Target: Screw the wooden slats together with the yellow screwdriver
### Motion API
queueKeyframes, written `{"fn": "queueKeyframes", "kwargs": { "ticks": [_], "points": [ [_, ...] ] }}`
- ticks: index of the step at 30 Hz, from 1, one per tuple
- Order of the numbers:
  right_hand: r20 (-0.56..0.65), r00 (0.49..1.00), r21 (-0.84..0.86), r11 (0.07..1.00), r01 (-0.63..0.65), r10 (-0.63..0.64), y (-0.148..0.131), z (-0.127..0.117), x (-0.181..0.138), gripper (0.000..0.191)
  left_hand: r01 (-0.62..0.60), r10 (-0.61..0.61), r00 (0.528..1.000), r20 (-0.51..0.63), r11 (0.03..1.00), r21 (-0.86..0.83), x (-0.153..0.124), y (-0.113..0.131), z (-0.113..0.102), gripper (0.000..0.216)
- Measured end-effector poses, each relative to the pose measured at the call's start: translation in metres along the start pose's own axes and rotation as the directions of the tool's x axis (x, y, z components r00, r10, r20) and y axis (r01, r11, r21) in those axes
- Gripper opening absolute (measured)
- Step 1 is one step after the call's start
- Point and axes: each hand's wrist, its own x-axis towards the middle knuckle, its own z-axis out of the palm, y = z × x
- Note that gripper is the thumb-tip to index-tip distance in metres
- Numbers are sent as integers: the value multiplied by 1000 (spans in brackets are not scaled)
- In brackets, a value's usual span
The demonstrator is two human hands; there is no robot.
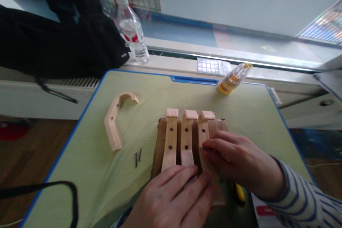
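Right hand (240, 160): pinched narrow on likely screw (205, 148); rightmost hook (202, 139): just left, lengthwise away; left hand (171, 196): flat over hooks (186, 138)

Three curved wooden hooks (186, 138) | side by side | on brown board (159, 145)

Soft daylight falls from window (227, 0) at back onto table (144, 121), evenly lit. Faint shadow spreads left of left hand (171, 199). Black bag (61, 46) sinks into near-featureless dark; pale glare streaks sill (283, 69). Wide-angle view bends outer edges; fine detail soft, bottle label (131, 31) smeared.
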Motion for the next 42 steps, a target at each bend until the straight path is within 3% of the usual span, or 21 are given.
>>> {"fn": "queueKeyframes", "kwargs": {
  "ticks": [20, 28, 33, 42],
  "points": [
    [109, 990, 31, 996, 82, -85, -2, -8, 8, 5, 15, -15, 1000, -4, 1000, -14, -1, 0, 6, 28],
    [58, 993, 13, 995, 99, -100, 1, -2, 5, 7, 9, -9, 1000, -6, 1000, -7, 0, 1, 3, 28],
    [-12, 999, 10, 999, 41, -41, 1, 2, 2, 16, 8, -8, 1000, 22, 1000, -2, -1, 0, 2, 28],
    [-35, 999, -4, 1000, -5, 5, 2, 3, 0, 17, 4, -4, 999, 37, 1000, 10, -1, 2, 0, 28]
  ]
}}
